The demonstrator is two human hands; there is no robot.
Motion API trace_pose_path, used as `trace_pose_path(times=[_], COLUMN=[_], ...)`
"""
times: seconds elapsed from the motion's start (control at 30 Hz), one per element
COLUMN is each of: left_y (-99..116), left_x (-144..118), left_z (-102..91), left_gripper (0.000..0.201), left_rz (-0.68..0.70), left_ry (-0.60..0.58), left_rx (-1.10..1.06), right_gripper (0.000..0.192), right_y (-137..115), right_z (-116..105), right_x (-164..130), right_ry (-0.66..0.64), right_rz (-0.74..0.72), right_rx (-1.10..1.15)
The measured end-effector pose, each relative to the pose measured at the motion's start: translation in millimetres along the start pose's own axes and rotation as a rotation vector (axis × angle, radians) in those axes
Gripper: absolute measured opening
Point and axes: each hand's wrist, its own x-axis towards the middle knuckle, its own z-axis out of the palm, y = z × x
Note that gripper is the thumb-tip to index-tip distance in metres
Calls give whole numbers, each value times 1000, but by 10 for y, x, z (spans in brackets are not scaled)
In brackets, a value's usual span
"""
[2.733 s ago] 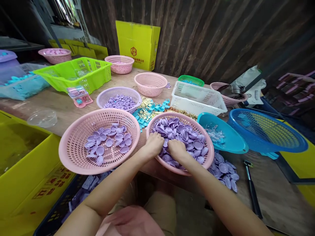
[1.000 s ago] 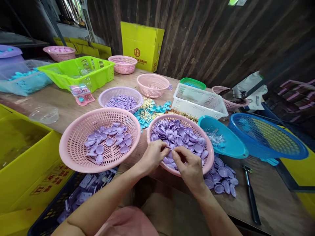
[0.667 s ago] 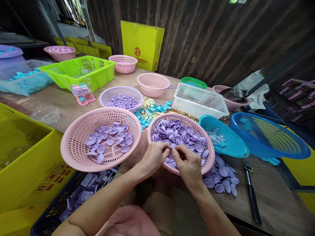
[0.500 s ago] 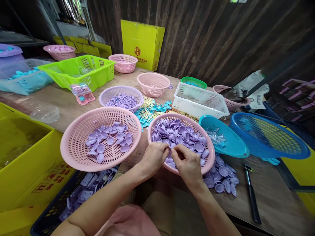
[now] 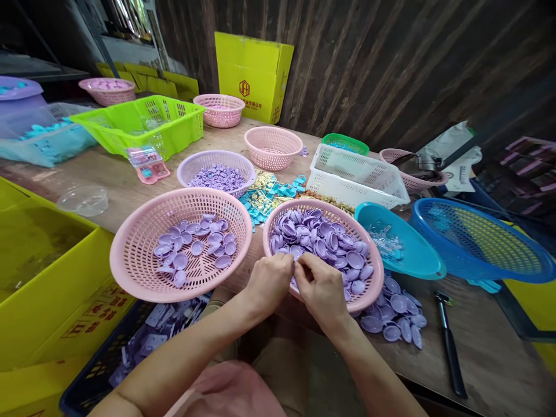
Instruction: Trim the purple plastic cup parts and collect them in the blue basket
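My left hand (image 5: 270,284) and my right hand (image 5: 320,289) meet at the near rim of a pink basket (image 5: 377,278). Both are closed, fingertips pinched together around something small that the fingers hide. Purple oval plastic pieces (image 5: 315,231), shallow like little dishes, heap up in this basket just beyond my fingers. To the left stands a wider pink basket (image 5: 125,249) with fewer such purple pieces (image 5: 197,248) on its bottom. More purple pieces (image 5: 397,313) lie loose on the table, right of my right hand.
A hammer (image 5: 449,347) lies at the right. Behind the baskets are a lilac basket (image 5: 185,168) of small purple parts, a white basket (image 5: 356,182) and a turquoise bowl (image 5: 417,255). A yellow carton (image 5: 47,324) and a dark crate (image 5: 91,370) stand at the lower left.
Both hands stay together at the basket's near rim. My right hand has shifted slightly left, its fingers curled closer against the left hand's. The whole view has moved a little.
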Motion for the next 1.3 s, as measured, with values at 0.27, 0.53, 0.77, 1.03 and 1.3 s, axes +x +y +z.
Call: trace_pose_path(times=[0.27, 0.53, 0.77, 1.03, 1.3], left_y=[-881, -335, -247, -345, -181], left_x=[-37, 348, 584, 544, 571], left_z=[-455, 28, 182, 63, 240], left_gripper=[30, 22, 25, 20, 21], left_rz=[-483, 156, 177, 4, 48], left_ry=[292, -16, -179, 7, -8], left_rx=[348, 163, 169, -175, -506], right_gripper=[17, 30, 16, 22, 15], right_y=[667, 596, 695, 805, 673], right_z=[-111, 222, 165, -199, -45], right_x=[349, 416, 427, 201, 118], right_ry=[-264, -525, -363, -91, -118], right_rz=[188, -47, -34, 148, 224], right_rx=[-180, -579, -401, 284, 336])
